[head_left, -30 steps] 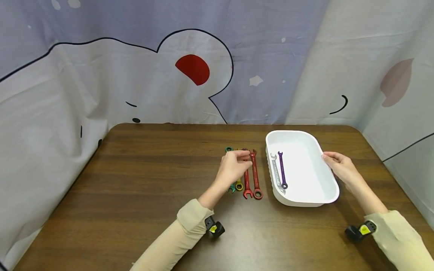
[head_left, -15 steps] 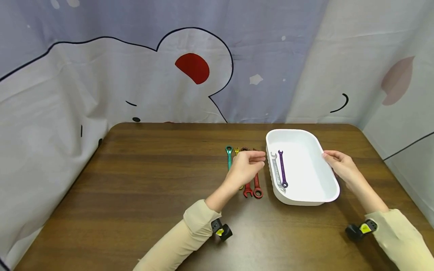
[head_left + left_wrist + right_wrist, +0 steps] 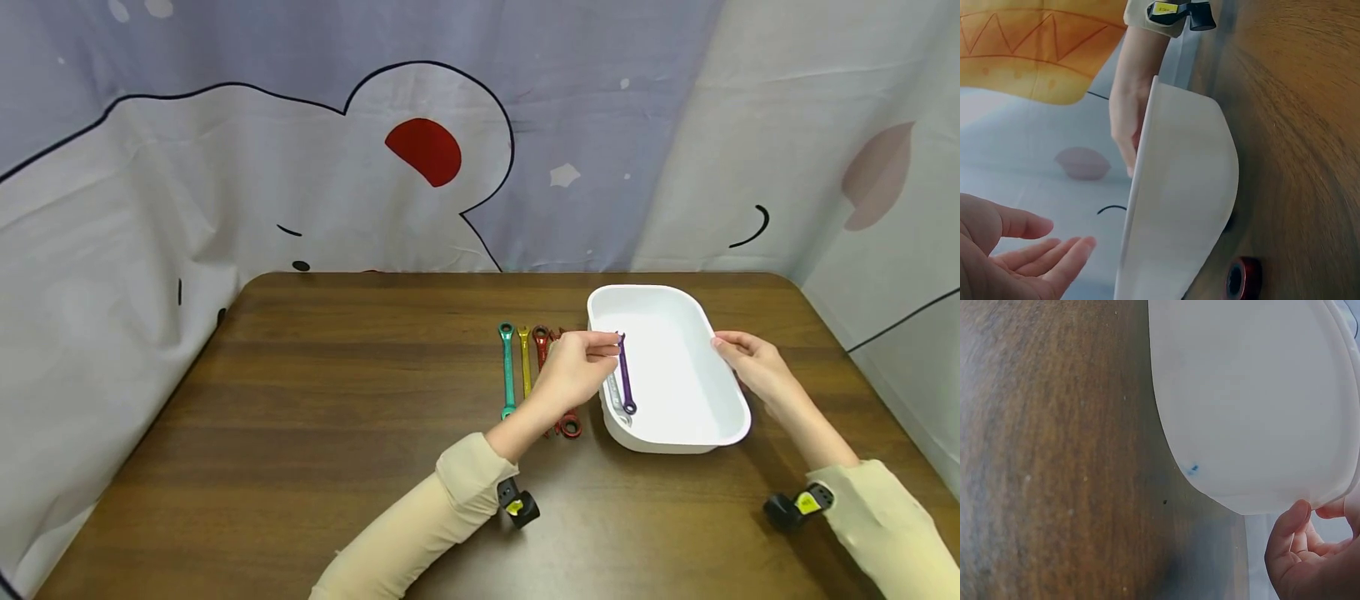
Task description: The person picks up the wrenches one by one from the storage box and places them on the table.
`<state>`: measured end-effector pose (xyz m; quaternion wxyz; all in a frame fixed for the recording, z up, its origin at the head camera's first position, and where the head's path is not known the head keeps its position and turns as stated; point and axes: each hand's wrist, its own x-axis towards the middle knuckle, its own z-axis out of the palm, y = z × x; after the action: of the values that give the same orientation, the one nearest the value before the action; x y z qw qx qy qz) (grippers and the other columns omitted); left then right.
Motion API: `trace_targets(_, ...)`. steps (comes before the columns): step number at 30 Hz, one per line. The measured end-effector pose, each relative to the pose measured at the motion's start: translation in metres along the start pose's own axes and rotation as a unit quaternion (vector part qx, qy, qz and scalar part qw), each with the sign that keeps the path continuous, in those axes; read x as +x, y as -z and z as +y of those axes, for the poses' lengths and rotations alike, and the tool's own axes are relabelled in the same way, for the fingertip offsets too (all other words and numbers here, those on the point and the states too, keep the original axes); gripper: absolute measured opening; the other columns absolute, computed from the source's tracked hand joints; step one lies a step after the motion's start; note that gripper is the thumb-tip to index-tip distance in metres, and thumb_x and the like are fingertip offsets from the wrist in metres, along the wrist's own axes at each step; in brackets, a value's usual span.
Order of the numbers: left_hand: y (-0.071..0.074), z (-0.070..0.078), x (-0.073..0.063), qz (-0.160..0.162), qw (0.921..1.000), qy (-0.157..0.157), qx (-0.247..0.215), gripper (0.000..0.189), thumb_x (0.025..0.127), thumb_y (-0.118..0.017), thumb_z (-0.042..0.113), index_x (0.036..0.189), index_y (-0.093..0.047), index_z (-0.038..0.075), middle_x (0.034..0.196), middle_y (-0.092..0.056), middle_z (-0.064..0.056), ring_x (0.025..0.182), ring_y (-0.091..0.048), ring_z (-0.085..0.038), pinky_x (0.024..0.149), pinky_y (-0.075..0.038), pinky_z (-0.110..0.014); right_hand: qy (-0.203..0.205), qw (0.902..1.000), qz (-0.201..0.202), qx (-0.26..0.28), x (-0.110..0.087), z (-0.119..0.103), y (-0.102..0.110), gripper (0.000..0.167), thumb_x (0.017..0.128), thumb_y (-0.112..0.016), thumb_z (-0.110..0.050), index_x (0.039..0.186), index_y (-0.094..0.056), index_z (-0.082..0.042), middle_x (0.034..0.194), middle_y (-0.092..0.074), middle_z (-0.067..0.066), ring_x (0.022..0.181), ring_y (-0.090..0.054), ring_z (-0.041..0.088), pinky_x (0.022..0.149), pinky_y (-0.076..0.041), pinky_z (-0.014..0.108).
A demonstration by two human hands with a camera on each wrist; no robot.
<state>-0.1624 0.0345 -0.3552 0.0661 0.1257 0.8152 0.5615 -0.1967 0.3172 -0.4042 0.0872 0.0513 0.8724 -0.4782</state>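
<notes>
My left hand point(image 3: 576, 367) hovers over the left rim of a white plastic tray point(image 3: 690, 400). In the left wrist view its thumb and fingertips point(image 3: 1085, 245) are apart, with nothing between them. A purple combination wrench point(image 3: 627, 385) lies in the tray beside a silver wrench point(image 3: 613, 392), which that hand partly covers. On the opposite side my right hand point(image 3: 757, 367) pinches the tray's right rim between thumb and fingers, also visible in the right wrist view, where the hand point(image 3: 1319, 556) grips the edge.
Left of the tray, a green wrench point(image 3: 507, 367), a yellow wrench point(image 3: 524, 358) and red wrenches point(image 3: 541, 336) lie side by side on the wooden table point(image 3: 337, 383); my left hand and forearm partly cover them. A printed curtain point(image 3: 555, 125) hangs behind the table.
My left hand has moved right, from above the wrenches on the table to over the tray's left rim, uncovering the green and yellow wrenches. The right hand stays on the tray.
</notes>
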Motion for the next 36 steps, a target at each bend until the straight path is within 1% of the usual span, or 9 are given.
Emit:
trace_targets(3,-0.006,0.000,0.004,0.000,1.0000,-0.001,0.007,0.028,0.090,-0.060,0.004,0.117,-0.068,0.002,0.109,-0.072,-0.010,0.098,-0.070,-0.015,0.081,-0.056,-0.014,-0.001,1.0000,0.000,-0.001,0.000,0.000,-0.001,0.063,0.101,-0.041,-0.039,0.140,-0.034,0.010,0.082,-0.052,-0.029,0.075,-0.053,-0.008,0.064,-0.053,0.019)
trace_targets(7,-0.015,-0.002,0.009,0.008,0.9996,0.003,0.029,0.028,0.089,-0.060,0.004,0.116,-0.069,0.003,0.107,-0.073,-0.009,0.096,-0.071,-0.015,0.079,-0.055,-0.013,0.001,1.0000,-0.001,-0.001,-0.001,0.000,-0.002,0.063,0.101,-0.041,-0.039,0.140,-0.034,0.010,0.082,-0.052,-0.028,0.076,-0.053,-0.008,0.064,-0.053,0.019)
trace_targets(13,-0.027,-0.006,0.017,0.020,0.9982,0.027,0.050,0.031,0.088,-0.060,0.004,0.118,-0.068,0.004,0.106,-0.074,-0.009,0.097,-0.070,-0.013,0.079,-0.055,-0.013,0.004,1.0000,-0.002,-0.001,-0.002,0.001,-0.001,0.063,0.101,-0.042,-0.039,0.139,-0.035,0.011,0.084,-0.051,-0.028,0.077,-0.052,-0.010,0.066,-0.052,0.016)
trace_targets(18,-0.037,-0.001,0.025,0.012,0.9972,0.042,0.061,0.032,0.088,-0.062,0.006,0.119,-0.067,0.005,0.105,-0.074,-0.008,0.095,-0.070,-0.012,0.074,-0.055,-0.012,0.004,1.0000,0.002,0.003,-0.003,0.002,0.002,0.063,0.101,-0.042,-0.038,0.139,-0.035,0.011,0.083,-0.051,-0.030,0.076,-0.052,-0.010,0.065,-0.051,0.015)
trace_targets(24,-0.050,0.006,0.033,-0.002,0.9954,0.050,0.082,0.038,0.085,-0.066,0.007,0.123,-0.065,0.008,0.103,-0.074,-0.007,0.089,-0.070,-0.013,0.064,-0.054,-0.013,0.003,1.0000,0.001,-0.003,-0.004,0.003,0.002,0.063,0.101,-0.042,-0.039,0.139,-0.035,0.011,0.085,-0.050,-0.027,0.077,-0.051,-0.010,0.066,-0.050,0.014)
trace_targets(26,-0.054,0.006,0.034,-0.006,0.9937,0.050,0.100,0.040,0.085,-0.067,0.008,0.125,-0.064,0.009,0.104,-0.073,-0.007,0.091,-0.069,-0.013,0.064,-0.054,-0.013,0.002,1.0000,0.001,-0.002,-0.004,0.003,0.001,0.063,0.101,-0.042,-0.038,0.139,-0.035,0.011,0.085,-0.050,-0.028,0.077,-0.051,-0.010,0.066,-0.051,0.014)
trace_targets(30,-0.060,0.004,0.036,-0.008,0.9871,0.041,0.155,0.041,0.084,-0.066,0.008,0.125,-0.064,0.009,0.107,-0.073,-0.005,0.098,-0.067,-0.012,0.074,-0.052,-0.015,-0.001,1.0000,0.001,0.002,-0.004,0.002,0.001,0.063,0.101,-0.042,-0.038,0.139,-0.034,0.011,0.083,-0.051,-0.028,0.077,-0.052,-0.009,0.066,-0.053,0.017)
trace_targets(33,-0.064,0.004,0.040,-0.016,0.9817,0.038,0.186,0.042,0.084,-0.066,0.010,0.126,-0.063,0.008,0.112,-0.072,-0.004,0.095,-0.068,-0.010,0.074,-0.053,-0.014,-0.002,1.0000,0.005,0.000,-0.004,0.002,0.002,0.063,0.101,-0.042,-0.038,0.139,-0.035,0.011,0.082,-0.051,-0.029,0.076,-0.052,-0.010,0.065,-0.052,0.017)
trace_targets(36,-0.069,0.003,0.045,-0.022,0.9760,0.046,0.212,0.043,0.084,-0.067,0.012,0.126,-0.063,0.008,0.119,-0.069,-0.002,0.095,-0.066,-0.008,0.072,-0.055,-0.014,0.002,1.0000,0.006,-0.001,-0.004,0.001,0.002,0.062,0.101,-0.042,-0.038,0.138,-0.035,0.011,0.083,-0.051,-0.029,0.077,-0.052,-0.011,0.066,-0.051,0.015)
